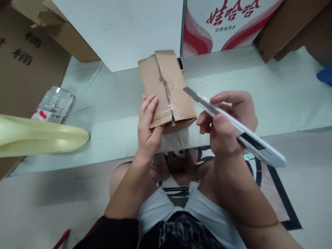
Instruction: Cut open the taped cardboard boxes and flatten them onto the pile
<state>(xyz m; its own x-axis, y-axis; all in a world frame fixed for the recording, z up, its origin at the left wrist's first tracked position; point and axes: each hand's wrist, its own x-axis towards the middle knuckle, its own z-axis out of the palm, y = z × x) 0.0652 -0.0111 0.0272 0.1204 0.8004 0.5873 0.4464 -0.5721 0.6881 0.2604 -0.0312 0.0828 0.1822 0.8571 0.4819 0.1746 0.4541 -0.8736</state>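
Note:
A small brown cardboard box [178,93] rests on the pale cloth-covered surface in front of me, its top seam running lengthwise with torn tape along it. My left hand [149,126] grips the box's near left corner, fingers on top and thumb at the near side. In my right hand [228,121] is a white utility knife [249,138], held between thumb and fingers. Its blade [192,94] is out and points up and left, near the box's right side; I cannot tell if it touches. A dark-screened device [181,64] shows partly behind the box.
Bundled clear water bottles [55,103] lie at the left beside a pale yellow curved object [44,136]. A white panel [124,31] and a red-and-white printed carton [225,24] stand behind. Cardboard [287,27] stands at right. A red object [62,239] lies on the floor.

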